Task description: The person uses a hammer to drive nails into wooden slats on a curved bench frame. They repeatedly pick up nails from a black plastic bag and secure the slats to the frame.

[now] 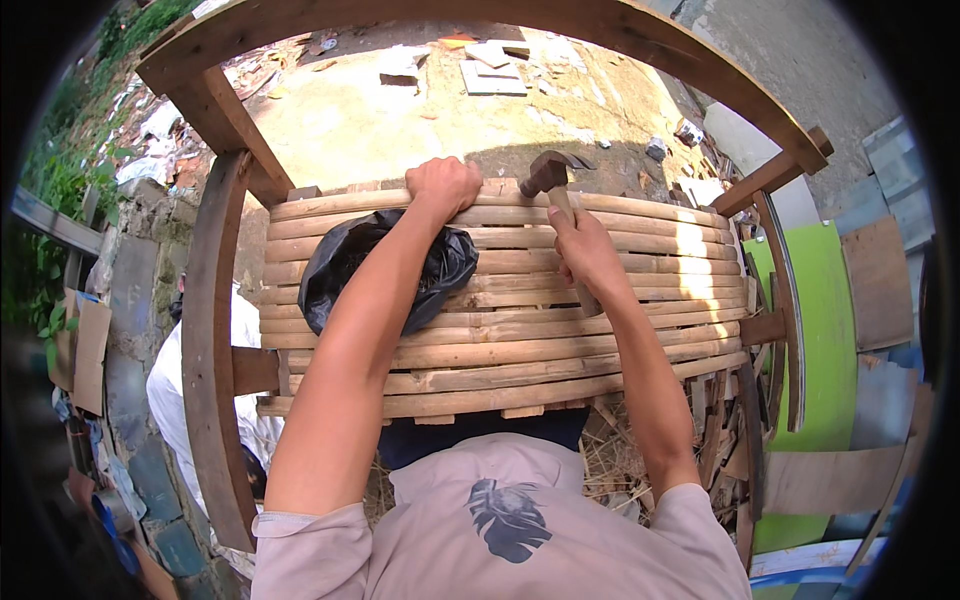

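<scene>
A claw hammer (547, 178) with a wooden handle is gripped in my right hand (588, 245), its head raised above the far slats. My left hand (445, 188) is closed at the far edge of the bamboo slats (580, 350); whatever its fingers hold, if anything, is hidden. Under my left forearm a black plastic bag (450, 262) lies on the slats with its mouth spread, and the dark contents cannot be made out. The slats run side by side across a wooden frame (212, 330).
A thick wooden beam (480, 12) arches across the far side, joined to posts left and right. Rubble and scraps (492, 75) lie on the sunlit ground beyond. A green panel (815, 320) leans at the right. Left of the frame is a white sack (175, 380).
</scene>
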A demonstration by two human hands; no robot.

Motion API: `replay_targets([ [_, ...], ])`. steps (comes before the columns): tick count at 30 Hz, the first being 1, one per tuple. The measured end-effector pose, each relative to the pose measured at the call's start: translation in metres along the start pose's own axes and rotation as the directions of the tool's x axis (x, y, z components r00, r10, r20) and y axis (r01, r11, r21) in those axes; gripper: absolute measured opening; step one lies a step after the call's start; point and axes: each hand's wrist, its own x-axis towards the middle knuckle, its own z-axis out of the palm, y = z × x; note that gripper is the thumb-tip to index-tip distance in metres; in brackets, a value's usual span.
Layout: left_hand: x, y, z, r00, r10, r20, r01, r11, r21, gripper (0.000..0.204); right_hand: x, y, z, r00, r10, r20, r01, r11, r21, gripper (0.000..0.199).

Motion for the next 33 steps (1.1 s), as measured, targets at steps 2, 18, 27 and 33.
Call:
replay_targets([
  [2, -0.001, 0.001, -0.001, 1.000, 0.009, -0.011, -0.009, 1.000, -0.006, 0.062, -0.003, -0.015, -0.003, 0.999, -0.043, 0.003, 0.043, 0.999, -0.001, 0.047],
  [18, -0.002, -0.001, 0.002, 0.994, 0.059, -0.093, -0.056, 0.998, 0.028, 0.049, 0.000, -0.067, -0.006, 0.968, -0.244, -0.062, 0.223, 0.945, -0.240, 0.049],
  [27, 0.002, -0.008, 0.010, 0.985, 0.090, -0.146, -0.092, 0.996, -0.006, 0.055, -0.002, -0.064, -0.011, 0.974, -0.220, -0.058, 0.206, 0.960, -0.188, 0.051],
  [33, -0.002, -0.001, 0.010, 0.990, 0.099, -0.105, -0.099, 0.995, 0.007, 0.054, 0.006, -0.027, 0.018, 0.989, -0.138, -0.061, 0.130, 0.985, -0.115, 0.049],
])
